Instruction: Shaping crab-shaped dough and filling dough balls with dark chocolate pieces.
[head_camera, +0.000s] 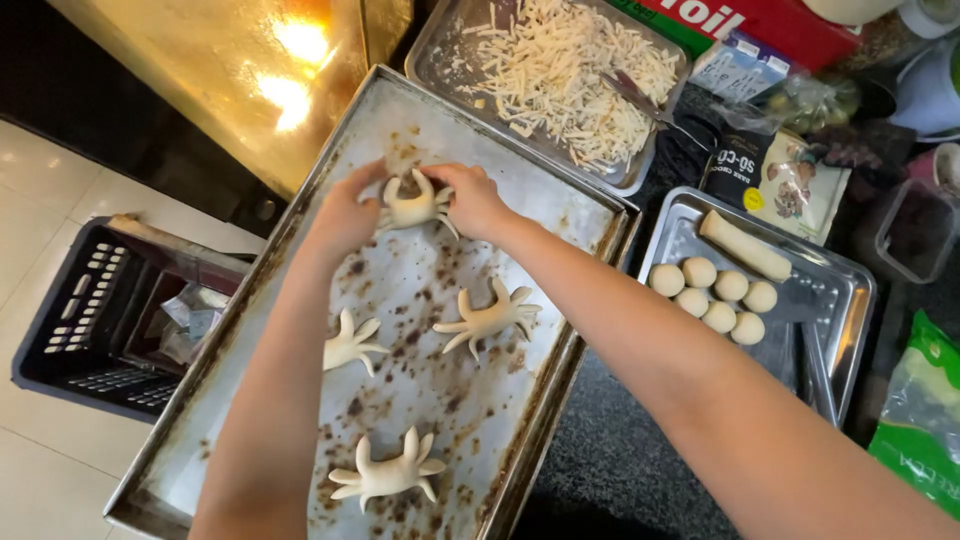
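Both hands meet at the far end of a stained metal baking tray (560, 215), working one crab-shaped piece of pale dough (415, 207). The left hand (345, 215) cups the piece from its left side, fingers curled around it and touching the dough; the right hand (475, 200) closes on the opposite side, fingertips pinching the dough near its raised claws. The piece rests on the tray between the two hands, its legs splayed outward — neither hand is spread flat.

Three more shaped dough pieces lie on the same tray, well apart from one another: one at the middle right (490, 318), one partly hidden behind the left forearm (352, 345), and one near the close end (388, 472). The tray's sheet is speckled with dark baked-on spots.

To the right, on the dark surface (610, 470), a smaller shiny tray (840, 290) holds six round dough balls (715, 295) clustered together and a rolled log of dough (745, 245) just beyond them. Farther back, another metal tray (440, 60) carries a heap of shredded white cheese (570, 65) — a utensil lies across it. A black plastic crate (80, 320) stands on the floor at the left, and a green packet (925, 420) sits at the right edge.
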